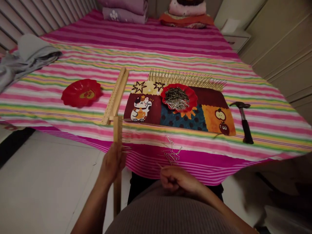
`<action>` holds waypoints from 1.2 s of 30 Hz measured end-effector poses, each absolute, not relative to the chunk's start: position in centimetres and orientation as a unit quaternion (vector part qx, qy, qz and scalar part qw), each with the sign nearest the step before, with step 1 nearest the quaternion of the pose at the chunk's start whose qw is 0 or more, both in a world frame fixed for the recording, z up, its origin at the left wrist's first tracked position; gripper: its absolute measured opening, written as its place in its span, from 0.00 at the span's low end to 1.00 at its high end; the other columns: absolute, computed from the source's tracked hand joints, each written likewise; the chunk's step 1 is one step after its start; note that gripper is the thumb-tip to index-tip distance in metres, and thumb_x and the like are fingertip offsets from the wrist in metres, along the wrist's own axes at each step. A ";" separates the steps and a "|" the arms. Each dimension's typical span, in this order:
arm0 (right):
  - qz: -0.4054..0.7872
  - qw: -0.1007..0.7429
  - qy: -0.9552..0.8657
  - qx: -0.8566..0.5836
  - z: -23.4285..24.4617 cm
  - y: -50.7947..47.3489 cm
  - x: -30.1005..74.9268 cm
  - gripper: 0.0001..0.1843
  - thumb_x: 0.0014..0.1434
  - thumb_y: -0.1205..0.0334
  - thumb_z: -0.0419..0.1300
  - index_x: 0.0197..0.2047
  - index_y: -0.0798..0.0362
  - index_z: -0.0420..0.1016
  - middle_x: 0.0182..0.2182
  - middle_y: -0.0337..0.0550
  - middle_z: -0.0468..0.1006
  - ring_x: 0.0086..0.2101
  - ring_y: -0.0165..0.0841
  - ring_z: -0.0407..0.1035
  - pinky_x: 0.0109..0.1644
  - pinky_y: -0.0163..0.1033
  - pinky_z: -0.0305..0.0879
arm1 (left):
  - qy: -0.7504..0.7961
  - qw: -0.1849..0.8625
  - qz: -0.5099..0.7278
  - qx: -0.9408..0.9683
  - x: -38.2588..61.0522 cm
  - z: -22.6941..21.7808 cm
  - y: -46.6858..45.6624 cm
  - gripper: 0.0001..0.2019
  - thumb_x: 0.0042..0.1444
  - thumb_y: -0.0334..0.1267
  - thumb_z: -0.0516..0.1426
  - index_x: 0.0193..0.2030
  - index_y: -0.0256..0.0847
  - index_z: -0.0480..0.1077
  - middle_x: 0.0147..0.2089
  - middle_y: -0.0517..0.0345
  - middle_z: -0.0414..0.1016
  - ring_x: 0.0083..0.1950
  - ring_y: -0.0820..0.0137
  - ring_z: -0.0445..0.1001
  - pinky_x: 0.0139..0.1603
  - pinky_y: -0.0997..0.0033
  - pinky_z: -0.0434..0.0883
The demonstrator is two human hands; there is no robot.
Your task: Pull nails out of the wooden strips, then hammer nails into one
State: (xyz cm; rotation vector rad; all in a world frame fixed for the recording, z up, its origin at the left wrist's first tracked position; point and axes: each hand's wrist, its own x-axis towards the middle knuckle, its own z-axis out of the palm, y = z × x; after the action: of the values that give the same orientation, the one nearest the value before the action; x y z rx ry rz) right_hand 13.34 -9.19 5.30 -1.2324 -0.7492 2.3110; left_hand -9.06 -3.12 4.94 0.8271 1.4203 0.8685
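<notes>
My left hand [114, 161] is wrapped round a narrow wooden strip [117, 130] held at the bed's near edge. Several thin nails [126, 149] stick out of its right side. Closed in a pinch, my right hand [179, 179] is low in front of my body, with a thin nail [159, 165] seeming to poke from the fingertips. Just beyond it, a loose pile of nails [172, 156] lies on the striped cloth. A red scalloped dish [193, 99] full of nails [175, 97] sits on a patterned mat [182, 122].
Behind the mat lies a wooden strip bristling with nails [187, 79]. Wooden strips with small holes [115, 94] lie left of the mat, beside another red dish [81, 93]. A hammer [245, 123] rests at the right. Grey clothing [29, 55] and folded bedding [125, 13] are farther off.
</notes>
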 end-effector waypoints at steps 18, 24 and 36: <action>0.897 0.183 -0.078 -0.395 5.2 -8.3 12.3 0.16 0.58 0.51 0.52 0.31 0.56 0.69 0.20 0.33 0.62 0.15 0.19 0.42 0.15 0.26 0.31 | 0.476 0.661 0.257 0.520 -4.9 4.8 -6.0 0.21 0.62 0.56 0.48 0.30 0.41 0.67 0.28 0.58 0.71 0.30 0.69 0.67 0.33 0.70 0.65; 0.940 0.134 -0.018 -0.313 4.5 -8.1 12.8 0.13 0.56 0.54 0.54 0.30 0.56 0.67 0.17 0.31 0.60 0.14 0.18 0.40 0.14 0.23 0.27 | 0.471 0.662 0.251 0.527 -4.7 4.8 -6.3 0.24 0.62 0.57 0.44 0.26 0.41 0.65 0.22 0.61 0.68 0.23 0.71 0.62 0.25 0.72 0.59; 0.905 0.167 -0.131 -0.368 5.5 -8.7 13.1 0.12 0.54 0.54 0.56 0.27 0.53 0.62 0.18 0.29 0.58 0.15 0.18 0.40 0.16 0.25 0.29 | 0.565 0.629 0.298 0.443 -6.5 3.8 -5.3 0.22 0.56 0.58 0.52 0.23 0.43 0.61 0.19 0.63 0.61 0.20 0.74 0.58 0.20 0.73 0.56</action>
State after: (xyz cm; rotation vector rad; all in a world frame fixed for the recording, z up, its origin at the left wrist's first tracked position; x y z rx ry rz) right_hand 13.07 -8.75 5.49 -1.0467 -0.3724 2.5772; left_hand -6.55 -5.30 3.75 1.0152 1.2949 0.6826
